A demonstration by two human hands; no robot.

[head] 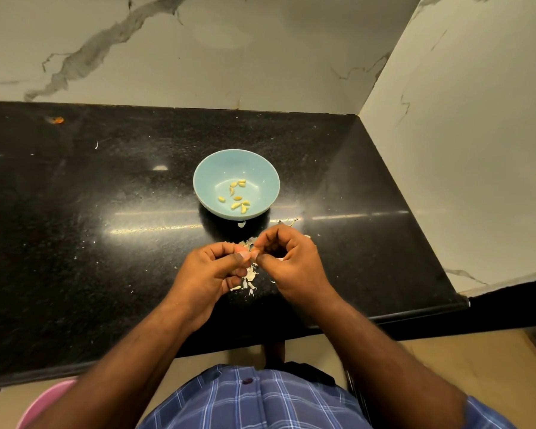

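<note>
A light blue bowl (pixel 211 168) stands on the black stone counter (pixel 90 230) and holds several peeled yellowish garlic cloves (pixel 237 198). Just in front of the bowl my left hand (pixel 209 274) and my right hand (pixel 291 261) meet fingertip to fingertip above the counter. Both pinch a small garlic clove (pixel 253 252), mostly hidden by the fingers. White papery peel scraps (pixel 248 278) lie on the counter under and between my hands.
Marble walls rise behind the counter and along its right side. The counter's front edge runs close to my body. A pink tub rim (pixel 48 400) shows at the lower left below the counter. An orange scrap (pixel 58 120) lies far back left.
</note>
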